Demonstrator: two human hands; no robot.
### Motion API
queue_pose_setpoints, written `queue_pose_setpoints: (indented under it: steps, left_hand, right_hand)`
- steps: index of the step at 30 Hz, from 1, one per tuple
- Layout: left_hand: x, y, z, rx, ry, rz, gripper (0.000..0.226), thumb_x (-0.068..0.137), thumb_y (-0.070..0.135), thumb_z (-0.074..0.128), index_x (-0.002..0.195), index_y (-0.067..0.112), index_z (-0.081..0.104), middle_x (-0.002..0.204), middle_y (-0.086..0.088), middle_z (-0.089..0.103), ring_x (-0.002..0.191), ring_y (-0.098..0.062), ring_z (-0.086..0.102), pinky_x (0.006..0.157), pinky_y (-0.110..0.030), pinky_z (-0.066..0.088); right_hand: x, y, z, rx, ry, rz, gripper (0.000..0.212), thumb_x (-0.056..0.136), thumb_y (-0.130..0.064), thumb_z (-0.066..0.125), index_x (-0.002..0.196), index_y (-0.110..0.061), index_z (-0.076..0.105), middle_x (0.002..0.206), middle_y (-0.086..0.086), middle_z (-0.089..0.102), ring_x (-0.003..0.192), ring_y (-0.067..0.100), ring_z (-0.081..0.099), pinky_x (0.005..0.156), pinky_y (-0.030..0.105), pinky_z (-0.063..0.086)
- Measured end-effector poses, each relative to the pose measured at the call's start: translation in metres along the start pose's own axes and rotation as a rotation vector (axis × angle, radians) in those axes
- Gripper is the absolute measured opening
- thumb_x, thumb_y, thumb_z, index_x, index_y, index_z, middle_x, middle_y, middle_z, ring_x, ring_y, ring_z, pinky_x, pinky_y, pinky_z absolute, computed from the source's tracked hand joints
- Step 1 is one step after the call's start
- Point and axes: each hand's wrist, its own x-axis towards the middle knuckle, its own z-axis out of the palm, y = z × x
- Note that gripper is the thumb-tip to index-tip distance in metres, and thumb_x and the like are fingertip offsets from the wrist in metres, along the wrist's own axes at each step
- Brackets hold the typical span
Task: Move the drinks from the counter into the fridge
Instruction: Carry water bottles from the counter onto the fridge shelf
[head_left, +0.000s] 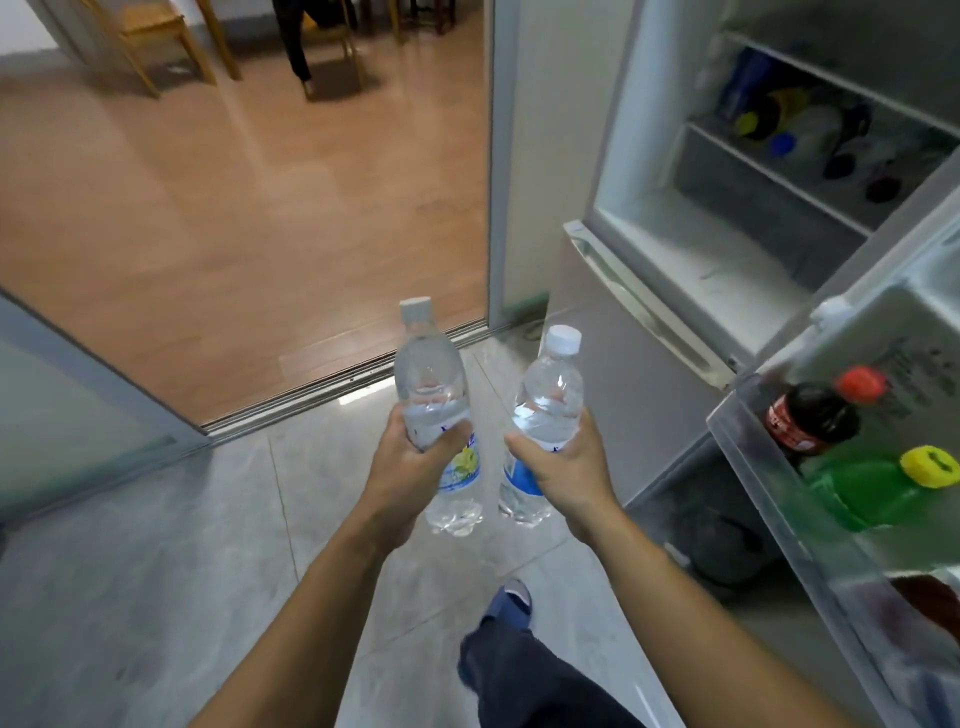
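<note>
Hands grip two water bottles, left hand (410, 457) one (434, 410), right hand (566, 467) one (545, 415).

the left hand (410, 467) holds a bottle (431, 384) just left of the bottle (548, 410) held in the right hand (569, 475), both upright and apart, above the tiled floor (156, 571). the open fridge (727, 249) stands to the right, with bottles lying on a shelf (779, 176) inside, and its door (831, 519) swung out nearer the person, with bottles standing in the door rack. beyond the hands a sliding door track (337, 384) crosses the floor, with chairs (156, 36) far behind it.
</note>
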Motion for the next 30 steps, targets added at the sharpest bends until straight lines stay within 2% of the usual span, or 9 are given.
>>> queue_pose_setpoints:
  steps: [4,8,11,15,19,21,24,27,30]
  left_hand:
    - [0.090,0.040,0.031,0.005,-0.062,0.006,0.047,0.085,0.024,0.073,0.128,0.023,0.054,0.117,-0.004,0.069,0.104,-0.024,0.069,0.092,-0.048,0.056]
    - [0.165,0.075,0.069,-0.022,-0.162,0.041,0.042,0.084,0.022,0.076,0.122,0.026,0.058,0.109,0.002,0.074,0.096,-0.017,0.073,0.076,-0.033,0.060]
    - [0.214,0.101,0.098,-0.004,-0.246,0.070,0.038,0.083,0.024,0.078,0.116,0.030,0.060,0.103,0.008,0.075,0.093,-0.012,0.073,0.069,-0.022,0.058]
    - [0.281,0.133,0.140,0.031,-0.402,0.103,0.052,0.075,0.034,0.078,0.123,0.025,0.059,0.108,0.001,0.074,0.099,-0.018,0.072,0.082,-0.035,0.058]
    - [0.348,0.163,0.187,0.030,-0.549,0.150,0.051,0.071,0.035,0.079,0.117,0.029,0.059,0.104,0.002,0.074,0.097,-0.019,0.072,0.078,-0.033,0.059]
    - [0.378,0.184,0.210,0.043,-0.642,0.183,0.053,0.067,0.041,0.080,0.114,0.032,0.059,0.103,0.003,0.074,0.096,-0.018,0.073,0.076,-0.033,0.059]
    - [0.413,0.222,0.246,0.064,-0.764,0.236,0.056,0.063,0.046,0.082,0.112,0.034,0.058,0.101,0.008,0.074,0.094,-0.013,0.072,0.075,-0.028,0.057]
    - [0.438,0.262,0.287,0.087,-0.849,0.346,0.051,0.066,0.038,0.084,0.108,0.035,0.056,0.094,0.014,0.073,0.088,-0.003,0.071,0.068,-0.016,0.054]
    - [0.451,0.297,0.331,0.099,-0.863,0.459,0.050,0.071,0.026,0.086,0.109,0.028,0.055,0.091,0.012,0.072,0.084,0.002,0.069,0.065,-0.013,0.053]
  right_hand:
    - [0.082,-0.035,-0.012,0.048,0.106,0.006,0.057,0.064,-0.033,0.083,0.114,-0.034,0.055,0.104,-0.011,0.068,0.091,0.004,0.068,0.077,0.021,0.055]
    - [0.150,-0.071,-0.035,0.076,0.213,-0.007,0.058,0.066,-0.027,0.085,0.117,-0.028,0.057,0.105,-0.005,0.071,0.093,0.009,0.070,0.080,0.028,0.057]
    - [0.191,-0.092,-0.054,0.080,0.299,-0.018,0.059,0.064,-0.031,0.082,0.118,-0.028,0.059,0.105,-0.007,0.072,0.094,0.010,0.070,0.081,0.030,0.057]
    - [0.239,-0.112,-0.077,0.091,0.437,-0.047,0.052,0.061,-0.035,0.078,0.109,-0.029,0.059,0.095,-0.009,0.073,0.084,0.006,0.071,0.074,0.030,0.057]
    - [0.287,-0.134,-0.100,0.087,0.600,-0.081,0.058,0.061,-0.038,0.081,0.113,-0.029,0.058,0.100,-0.009,0.073,0.089,0.007,0.070,0.083,0.035,0.058]
    - [0.310,-0.151,-0.111,0.085,0.706,-0.116,0.055,0.064,-0.033,0.084,0.112,-0.028,0.059,0.099,-0.008,0.073,0.088,0.007,0.071,0.081,0.032,0.058]
    - [0.340,-0.183,-0.131,0.081,0.844,-0.163,0.049,0.070,-0.024,0.087,0.109,-0.032,0.058,0.097,-0.012,0.073,0.089,0.004,0.070,0.073,0.020,0.055]
    - [0.363,-0.219,-0.157,0.079,0.958,-0.238,0.052,0.072,-0.019,0.087,0.116,-0.023,0.060,0.100,-0.008,0.073,0.092,0.007,0.071,0.079,0.024,0.056]
    - [0.382,-0.255,-0.184,0.062,1.037,-0.316,0.043,0.071,-0.015,0.085,0.109,-0.020,0.064,0.093,-0.009,0.075,0.088,0.005,0.072,0.075,0.019,0.056]
